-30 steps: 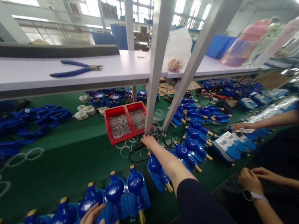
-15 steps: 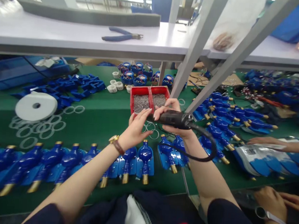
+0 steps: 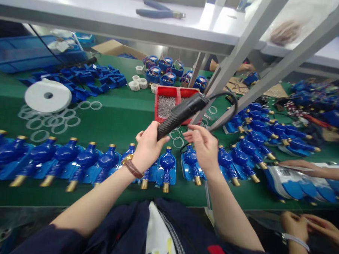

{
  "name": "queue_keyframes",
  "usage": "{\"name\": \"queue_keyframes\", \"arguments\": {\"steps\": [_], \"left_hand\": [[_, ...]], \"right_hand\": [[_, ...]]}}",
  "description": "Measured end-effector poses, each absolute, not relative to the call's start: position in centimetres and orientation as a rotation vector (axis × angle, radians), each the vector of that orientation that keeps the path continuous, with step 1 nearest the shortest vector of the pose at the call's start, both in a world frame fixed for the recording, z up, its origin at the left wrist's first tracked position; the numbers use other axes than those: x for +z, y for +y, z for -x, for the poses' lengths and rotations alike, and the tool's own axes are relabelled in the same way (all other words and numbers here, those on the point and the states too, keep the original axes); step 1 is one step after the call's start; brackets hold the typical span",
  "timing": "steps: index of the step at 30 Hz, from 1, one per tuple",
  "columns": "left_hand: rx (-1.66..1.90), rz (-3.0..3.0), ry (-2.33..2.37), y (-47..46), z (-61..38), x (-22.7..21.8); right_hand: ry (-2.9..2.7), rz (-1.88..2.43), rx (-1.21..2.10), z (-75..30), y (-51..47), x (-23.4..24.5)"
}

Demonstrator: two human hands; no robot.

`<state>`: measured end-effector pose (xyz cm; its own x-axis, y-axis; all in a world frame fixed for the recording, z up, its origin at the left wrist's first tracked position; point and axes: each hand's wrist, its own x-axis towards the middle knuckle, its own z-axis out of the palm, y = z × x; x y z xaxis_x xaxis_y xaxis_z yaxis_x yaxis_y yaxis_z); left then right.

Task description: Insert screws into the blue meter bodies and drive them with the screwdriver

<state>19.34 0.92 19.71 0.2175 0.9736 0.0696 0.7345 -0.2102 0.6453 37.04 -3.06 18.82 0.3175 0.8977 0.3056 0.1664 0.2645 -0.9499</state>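
My left hand is closed round the lower end of a black corded power screwdriver, which tilts up and to the right, its black cable looping off the top end. My right hand hovers just right of the tool with fingers loosely spread, holding nothing. Under both hands a row of blue water meter bodies with brass ends lies on the green mat. Behind the tool stands a red two-compartment tray of small screws.
White rings and a white tape roll lie at left, blue plastic parts behind them. More blue meters fill the right. Slanted grey frame posts rise ahead under a shelf carrying blue pliers. Another person's hands work at lower right.
The screwdriver has passed from my right hand to my left and now tilts upward. My right hand has let go and opened. The camera has tipped further down.
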Motion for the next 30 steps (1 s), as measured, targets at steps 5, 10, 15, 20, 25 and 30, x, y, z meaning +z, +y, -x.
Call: {"name": "queue_keyframes", "arguments": {"steps": [5,10,15,20,25,30], "left_hand": [[0.457,-2.112,1.269,-2.8,-21.7,19.5],[0.541,-2.079,1.150,-3.5,-21.7,19.0],[0.669,-2.033,1.301,-5.6,-18.1,14.9],[-0.026,-2.314,1.127,-9.8,-16.7,9.1],[-0.059,-2.290,1.174,-11.6,-18.4,6.4],[-0.033,-2.264,1.188,-11.5,-19.2,5.8]], "right_hand": [[-1.045,0.933,1.015,-33.6,-3.1,18.1],[-0.901,0.774,1.067,-34.3,-3.9,19.0],[-0.941,0.916,0.945,-35.4,-5.6,18.8],[-0.919,1.037,0.799,-35.5,-6.9,16.2],[-0.955,1.117,0.765,-34.3,-7.6,13.4],[-1.034,1.229,0.752,-34.0,-8.0,11.5]]}}
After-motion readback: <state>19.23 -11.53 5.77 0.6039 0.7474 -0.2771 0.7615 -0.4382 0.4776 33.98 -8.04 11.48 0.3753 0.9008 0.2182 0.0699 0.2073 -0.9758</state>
